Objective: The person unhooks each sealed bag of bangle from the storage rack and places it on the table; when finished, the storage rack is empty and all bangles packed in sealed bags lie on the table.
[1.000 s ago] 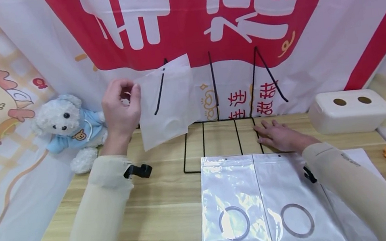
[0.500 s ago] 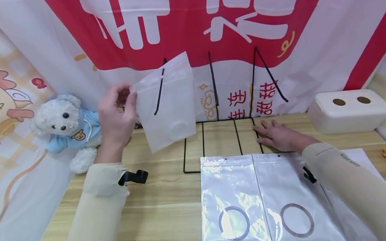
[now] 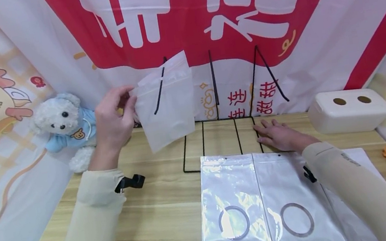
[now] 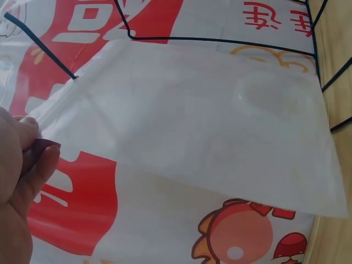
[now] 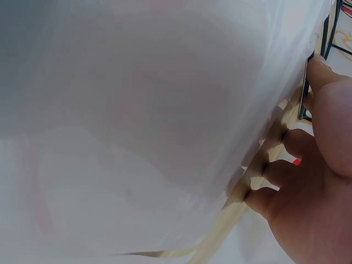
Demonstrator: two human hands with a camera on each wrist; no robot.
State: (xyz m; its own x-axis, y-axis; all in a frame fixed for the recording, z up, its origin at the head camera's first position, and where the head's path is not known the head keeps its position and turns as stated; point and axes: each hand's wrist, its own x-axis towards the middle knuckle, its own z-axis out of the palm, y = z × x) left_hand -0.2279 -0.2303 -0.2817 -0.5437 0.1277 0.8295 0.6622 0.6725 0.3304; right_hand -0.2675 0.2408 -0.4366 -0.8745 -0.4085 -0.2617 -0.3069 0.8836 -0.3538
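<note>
I see the left hand (image 3: 112, 117) pinching the translucent bag (image 3: 173, 107) by its near upper edge, thumb against fingers, while the bag spreads toward three o'clock. A black peg (image 3: 160, 92) appears to pass through it close to the top, so the corner grip probably leaves that part free for the peg. Between three and four o'clock from there, the right hand (image 3: 276, 136) has its fingers spread, holding nothing, resting at the base of the wire rack (image 3: 237, 135), perhaps to stop it sliding on the bench (image 3: 165, 213). Farther out, glossy silver bags (image 3: 228, 185) lie flat from six to eight o'clock of that hand, seemingly laid within easy reach. A white box (image 3: 351, 118) sits near two o'clock; the plush bear (image 3: 77, 129) sits at nine, beside the pinching hand.
</note>
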